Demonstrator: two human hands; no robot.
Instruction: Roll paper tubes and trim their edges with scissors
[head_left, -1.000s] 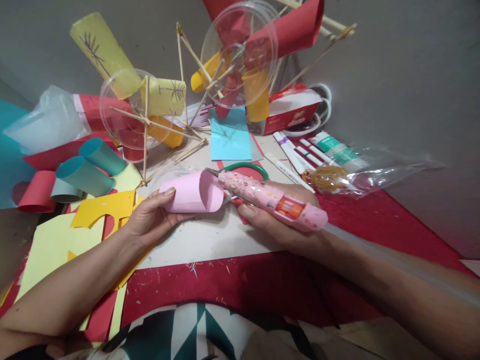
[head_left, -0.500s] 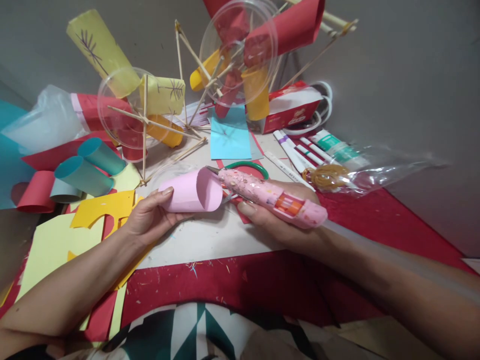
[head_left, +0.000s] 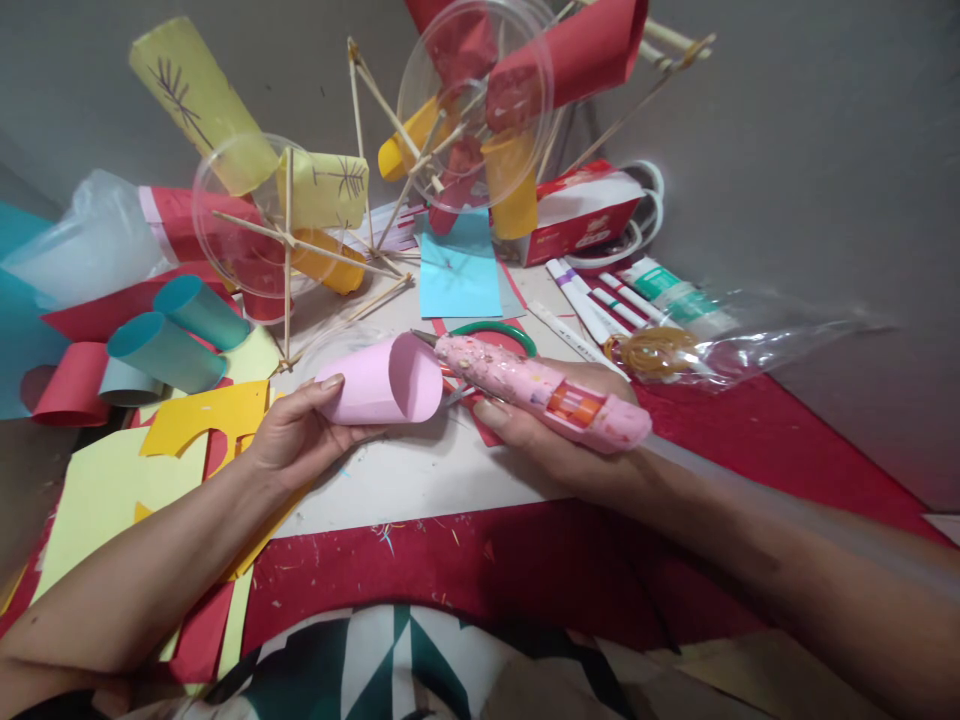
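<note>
Little has moved. Over the red-covered table (head_left: 337,570) before a grey wall (head_left: 795,150), left fingers (head_left: 321,394) pinch a pink tube (head_left: 364,385) at 9 o'clock; right fingers (head_left: 501,420) grip a tool (head_left: 510,375).

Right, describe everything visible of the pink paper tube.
The pink paper tube looks like plain, smooth paper or thin card curled round. It lies on its side over the pale board, its open right end showing the inner wall. The left hand holds its left end, thumb on the near side, fingers beneath. The tip of the pink tool in the right hand is at its upper rim; contact is unclear.
</note>
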